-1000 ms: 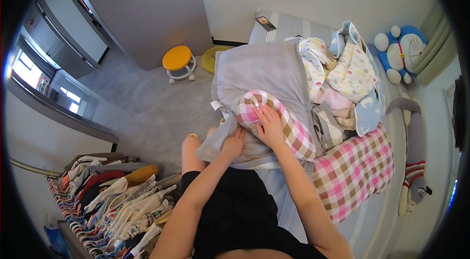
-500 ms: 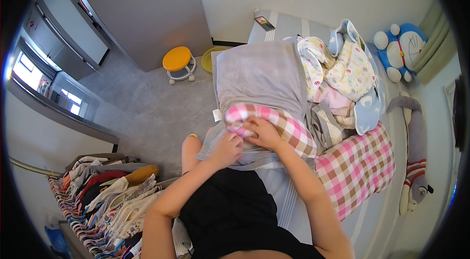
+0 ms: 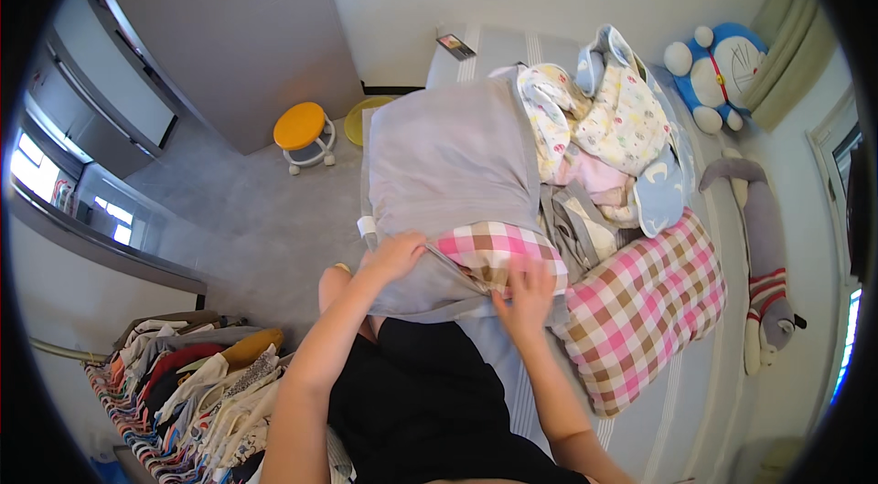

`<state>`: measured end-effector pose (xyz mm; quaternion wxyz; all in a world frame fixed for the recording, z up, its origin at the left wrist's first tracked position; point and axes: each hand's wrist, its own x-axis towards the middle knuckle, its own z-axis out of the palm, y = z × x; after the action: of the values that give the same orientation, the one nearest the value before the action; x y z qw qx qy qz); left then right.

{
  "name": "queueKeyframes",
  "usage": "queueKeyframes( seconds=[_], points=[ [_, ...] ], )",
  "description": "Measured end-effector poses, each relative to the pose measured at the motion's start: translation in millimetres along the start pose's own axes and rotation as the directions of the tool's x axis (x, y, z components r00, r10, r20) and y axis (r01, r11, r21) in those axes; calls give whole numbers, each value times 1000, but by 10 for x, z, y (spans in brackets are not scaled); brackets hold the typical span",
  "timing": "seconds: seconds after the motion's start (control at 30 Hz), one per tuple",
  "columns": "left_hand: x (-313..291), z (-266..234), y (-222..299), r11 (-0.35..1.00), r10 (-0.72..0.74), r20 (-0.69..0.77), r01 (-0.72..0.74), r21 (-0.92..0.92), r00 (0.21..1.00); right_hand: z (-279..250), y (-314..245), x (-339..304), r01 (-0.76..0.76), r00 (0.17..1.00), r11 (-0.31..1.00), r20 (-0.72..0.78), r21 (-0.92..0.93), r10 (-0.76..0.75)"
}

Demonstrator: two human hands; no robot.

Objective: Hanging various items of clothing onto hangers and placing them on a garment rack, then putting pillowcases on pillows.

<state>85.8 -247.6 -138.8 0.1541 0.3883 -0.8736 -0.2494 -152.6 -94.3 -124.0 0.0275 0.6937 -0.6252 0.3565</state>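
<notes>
A grey pillowcase (image 3: 448,146) lies on the bed in front of me, plump with a pillow inside. One end of that pink, white and brown checked pillow (image 3: 485,244) shows at the pillowcase's near opening. My left hand (image 3: 395,255) is closed on the grey cloth at the left side of the opening. Over the right part of the exposed end is my right hand (image 3: 526,297), its fingers slightly blurred, stretched out and apart from the thumb. The thumb is by the lower edge of the grey cloth. Another checked pillow (image 3: 645,301) lies to the right.
Patterned baby bedding (image 3: 622,127) is heaped beyond the second pillow. A phone-like device (image 3: 455,47) lies at the bed's far end. Plush toys (image 3: 718,77) line the right side. On the left are a yellow stool (image 3: 300,126) and a rack of clothes (image 3: 201,383).
My hands have parted: the left drew leftward along the opening, the right shifted right and down. Grey cloth now covers the left end of the checked pillow. The whole view has shifted slightly.
</notes>
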Motion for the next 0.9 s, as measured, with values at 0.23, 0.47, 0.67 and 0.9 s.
queueKeyframes(
  seconds=[0.23, 0.47, 0.67, 0.9],
  points=[
    [14, 334, 935, 935, 91, 392, -214, 282, 916, 89, 445, -104, -471, 841, 882, 289, -27, 458],
    [50, 494, 1248, 941, 183, 382, -274, 200, 906, 370, 382, 486, -502, 783, 846, 511, 180, 355],
    [231, -30, 1307, 846, 491, 0, -477, -237, 871, 232, 233, 631, -574, 717, 725, 661, 380, 221],
    [317, -891, 704, 977, -133, 262, 171, -128, 956, -384, 360, 900, -512, 668, 753, 742, 415, 45]
  ],
)
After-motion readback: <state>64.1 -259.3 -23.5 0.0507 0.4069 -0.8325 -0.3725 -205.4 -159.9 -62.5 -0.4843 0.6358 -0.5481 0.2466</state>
